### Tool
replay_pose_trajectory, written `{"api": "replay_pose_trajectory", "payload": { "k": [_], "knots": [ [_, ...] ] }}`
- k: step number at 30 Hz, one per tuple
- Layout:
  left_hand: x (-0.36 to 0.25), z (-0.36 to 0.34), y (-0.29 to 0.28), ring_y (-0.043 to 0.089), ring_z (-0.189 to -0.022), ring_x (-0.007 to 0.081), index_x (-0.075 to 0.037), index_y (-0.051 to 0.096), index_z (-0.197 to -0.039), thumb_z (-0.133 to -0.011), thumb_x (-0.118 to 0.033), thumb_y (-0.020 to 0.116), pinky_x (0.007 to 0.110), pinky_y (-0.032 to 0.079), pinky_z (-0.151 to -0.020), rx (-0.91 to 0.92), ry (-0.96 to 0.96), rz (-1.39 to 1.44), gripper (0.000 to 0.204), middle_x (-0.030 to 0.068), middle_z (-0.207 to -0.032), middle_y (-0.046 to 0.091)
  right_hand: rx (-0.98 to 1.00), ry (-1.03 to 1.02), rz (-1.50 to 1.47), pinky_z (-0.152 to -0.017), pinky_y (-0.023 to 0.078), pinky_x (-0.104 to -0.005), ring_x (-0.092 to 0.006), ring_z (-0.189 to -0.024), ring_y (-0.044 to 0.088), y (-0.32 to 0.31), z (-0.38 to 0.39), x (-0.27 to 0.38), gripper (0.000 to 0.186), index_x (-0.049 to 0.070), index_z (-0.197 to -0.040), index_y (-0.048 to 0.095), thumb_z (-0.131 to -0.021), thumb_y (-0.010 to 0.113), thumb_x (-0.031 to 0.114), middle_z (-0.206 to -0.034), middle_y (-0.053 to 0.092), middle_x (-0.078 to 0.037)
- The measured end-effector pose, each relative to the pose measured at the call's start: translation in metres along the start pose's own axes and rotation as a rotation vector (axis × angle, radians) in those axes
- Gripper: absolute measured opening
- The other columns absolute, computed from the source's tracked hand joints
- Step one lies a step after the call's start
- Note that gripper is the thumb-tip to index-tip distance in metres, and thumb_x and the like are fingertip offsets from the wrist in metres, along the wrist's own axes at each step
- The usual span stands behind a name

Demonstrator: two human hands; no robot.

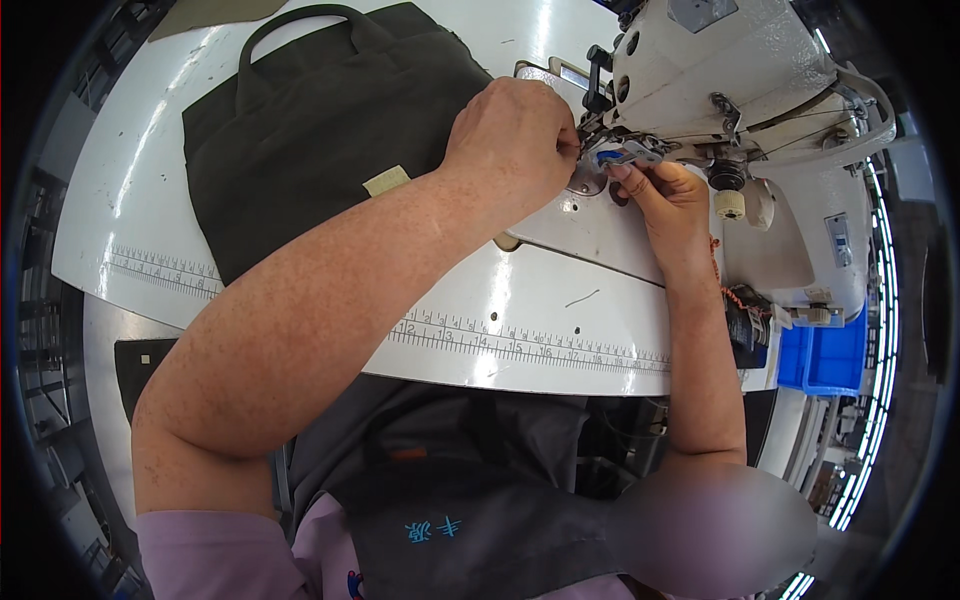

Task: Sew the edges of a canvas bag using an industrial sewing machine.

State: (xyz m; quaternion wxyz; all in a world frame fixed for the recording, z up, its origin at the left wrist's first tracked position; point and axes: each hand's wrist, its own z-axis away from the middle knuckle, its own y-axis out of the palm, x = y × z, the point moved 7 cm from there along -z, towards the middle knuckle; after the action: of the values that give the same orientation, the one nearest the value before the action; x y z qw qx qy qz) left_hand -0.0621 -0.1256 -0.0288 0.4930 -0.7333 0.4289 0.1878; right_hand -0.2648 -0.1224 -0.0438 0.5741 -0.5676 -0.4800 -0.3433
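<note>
Nearest to us, below both forearms, lay a dark apron point(470, 500) over our lap, and just beyond it the white table point(520, 300) with its printed ruler strip point(520, 345) running along the front edge, well short of either set of fingers.

Our right hand point(668, 200) reached up from the lower right, its fingers pinched nearly closed just under the needle area point(600, 150) of the sewing machine point(730, 90). They seemed to grip something very small there, perhaps thread or a small blue part point(612, 157) that sat right at the fingertips, but we could not tell which. We judged the hand was held low so that it stayed clear of the machine head above it.

Our left hand point(515, 135) came across from the left, curled into a loose fist with fingertips pressed together at the same spot, touching or almost touching the right fingertips. Whether it actually held anything was hidden by its own knuckles. Both hands met there most likely because the fine work needed one to steady and one to guide.

To the left of the left fingers, and a little farther off, a dark green bag point(320, 130) with handles lay flat on the table, pushed aside, apart from the needle. A small tan label point(386, 181) showed on its lower edge. Down to the right of the right hand, beyond the table, sat a blue bin point(825, 360).
</note>
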Motion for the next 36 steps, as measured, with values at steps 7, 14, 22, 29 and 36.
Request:
{"api": "replay_pose_trajectory", "payload": {
  "k": [7,14,22,29,36],
  "knots": [
    [-0.0007,0.0005,0.0011,0.071,-0.076,0.0274,-0.001,0.077,-0.081,-0.077,-0.008,0.075,0.037,0.057,-0.073,0.005,-0.009,0.022,0.008,0.0109,-0.082,0.072,0.02,-0.01,-0.03,-0.072,0.048,-0.0231,-0.0069,-0.077,0.061,0.001,-0.0001,0.0,0.011,0.004,-0.095,0.074,-0.094,0.078,0.014,-0.085,0.07,0.0],
    [-0.0005,0.0014,-0.0016,0.072,-0.076,0.0283,0.0,0.077,-0.082,-0.077,-0.008,0.075,0.037,0.058,-0.074,-0.008,-0.016,0.001,0.009,0.0115,-0.082,0.072,0.016,-0.007,-0.018,-0.072,0.047,-0.0234,-0.0071,-0.077,0.06,0.0023,-0.0002,0.0008,0.01,0.006,-0.095,0.074,-0.096,0.076,0.016,-0.084,0.07,0.0],
    [-0.0003,0.001,-0.0014,0.072,-0.077,0.0282,-0.002,0.078,-0.081,-0.078,-0.009,0.075,0.037,0.058,-0.075,0.002,-0.034,-0.006,0.008,0.0109,-0.083,0.072,0.027,-0.006,-0.036,-0.072,0.047,-0.0231,-0.007,-0.077,0.06,0.0035,-0.0003,0.0005,0.01,0.006,-0.094,0.074,-0.095,0.076,0.016,-0.084,0.071,0.0],
    [-0.0019,0.0003,-0.0008,0.072,-0.077,0.028,-0.002,0.078,-0.081,-0.079,-0.009,0.074,0.037,0.058,-0.076,0.021,-0.051,-0.025,0.008,0.01,-0.084,0.072,0.03,-0.008,-0.041,-0.072,0.047,-0.0237,-0.007,-0.077,0.06,0.0021,-0.0008,-0.0008,0.01,0.007,-0.094,0.075,-0.095,0.076,0.016,-0.085,0.072,0.0],
    [-0.0011,0.0006,-0.0004,0.072,-0.078,0.0279,-0.002,0.078,-0.081,-0.078,-0.009,0.074,0.037,0.058,-0.075,0.014,-0.03,-0.018,0.008,0.0102,-0.084,0.072,0.032,-0.008,-0.024,-0.072,0.047,-0.0238,-0.007,-0.077,0.06,0.0029,-0.0005,0.0013,0.01,0.007,-0.094,0.075,-0.096,0.076,0.016,-0.084,0.071,0.0]
  ]
}}
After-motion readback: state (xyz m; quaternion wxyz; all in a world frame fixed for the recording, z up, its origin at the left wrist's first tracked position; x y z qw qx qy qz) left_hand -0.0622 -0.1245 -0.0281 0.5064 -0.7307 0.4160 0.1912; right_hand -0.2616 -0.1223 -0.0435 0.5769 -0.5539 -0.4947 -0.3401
